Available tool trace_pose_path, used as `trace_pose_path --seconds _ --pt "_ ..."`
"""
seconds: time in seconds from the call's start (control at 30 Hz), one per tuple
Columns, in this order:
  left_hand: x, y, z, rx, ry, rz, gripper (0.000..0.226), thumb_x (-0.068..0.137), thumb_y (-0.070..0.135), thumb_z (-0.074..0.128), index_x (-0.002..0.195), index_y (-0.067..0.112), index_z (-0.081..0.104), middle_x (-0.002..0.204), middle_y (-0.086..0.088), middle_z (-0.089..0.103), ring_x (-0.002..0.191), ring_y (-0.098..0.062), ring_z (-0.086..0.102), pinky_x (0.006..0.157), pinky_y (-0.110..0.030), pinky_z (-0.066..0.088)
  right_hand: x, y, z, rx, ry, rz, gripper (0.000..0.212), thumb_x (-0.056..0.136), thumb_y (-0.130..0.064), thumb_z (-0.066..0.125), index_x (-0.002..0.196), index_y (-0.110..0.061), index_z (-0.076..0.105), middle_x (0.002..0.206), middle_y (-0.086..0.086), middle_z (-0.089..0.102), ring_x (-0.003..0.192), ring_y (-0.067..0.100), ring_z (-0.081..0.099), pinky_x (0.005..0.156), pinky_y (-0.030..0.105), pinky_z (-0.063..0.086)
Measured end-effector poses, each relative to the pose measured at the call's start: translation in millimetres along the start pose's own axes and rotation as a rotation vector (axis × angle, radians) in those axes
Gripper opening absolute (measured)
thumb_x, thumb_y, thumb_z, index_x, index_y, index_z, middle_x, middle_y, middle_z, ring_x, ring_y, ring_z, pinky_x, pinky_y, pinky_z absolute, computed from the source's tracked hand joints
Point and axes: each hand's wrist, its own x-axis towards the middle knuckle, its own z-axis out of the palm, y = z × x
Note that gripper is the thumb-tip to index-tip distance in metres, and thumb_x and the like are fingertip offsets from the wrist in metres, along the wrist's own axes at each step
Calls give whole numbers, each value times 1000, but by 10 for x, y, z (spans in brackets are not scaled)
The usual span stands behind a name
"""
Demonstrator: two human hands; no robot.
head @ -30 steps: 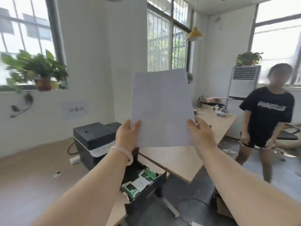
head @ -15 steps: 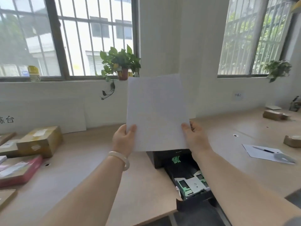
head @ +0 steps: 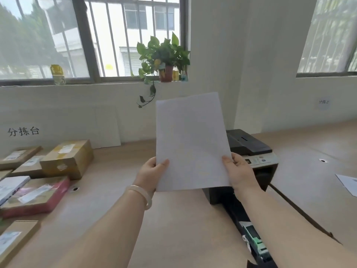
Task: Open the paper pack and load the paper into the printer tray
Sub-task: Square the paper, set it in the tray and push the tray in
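Note:
I hold a white sheaf of paper (head: 190, 142) upright in front of me at chest height. My left hand (head: 150, 174) grips its lower left edge, my right hand (head: 238, 172) its lower right edge. Behind and to the right of the paper stands the dark printer (head: 251, 149) on the wooden desk (head: 173, 225). Its black paper tray (head: 249, 229) is pulled out toward me, with green guides showing, partly hidden under my right forearm. No paper pack wrapper is in view.
Cardboard parcels (head: 66, 159) and a pink package (head: 36, 196) lie at the desk's left. A loose sheet (head: 347, 183) lies at the far right. A potted plant (head: 164, 59) sits on the windowsill behind.
My view has swung left, away from a person at the right. The printer now sits right of the paper, and the parcels have come into view. Both hands still hold the paper upright.

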Motion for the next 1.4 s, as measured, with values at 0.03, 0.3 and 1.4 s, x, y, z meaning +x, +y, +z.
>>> trace_pose_path --seconds 0.03,0.3,1.4 --pt "51 -60 -32 -12 -24 -37 8 91 18 59 95 17 66 91 -2 69 81 -23 65 78 -41 52 38 94 1 1 -10 21 13 97 -20 52 95 -24 64 103 8 70 95 27 66 88 45 53" --pt "441 -647 -65 -163 -7 -233 22 89 24 62 110 17 64 100 -7 74 85 -27 71 76 -41 58 363 905 -9 -49 -105 173 14 95 -23 55 100 -25 68 100 4 75 93 25 71 88 46 56" --pt "1225 -2842 259 37 328 -489 41 68 30 77 107 18 71 111 -6 73 107 -22 66 98 -47 48 1474 2820 -132 -121 -441 619 27 79 -12 74 104 -23 74 101 -4 77 101 17 70 90 38 52"
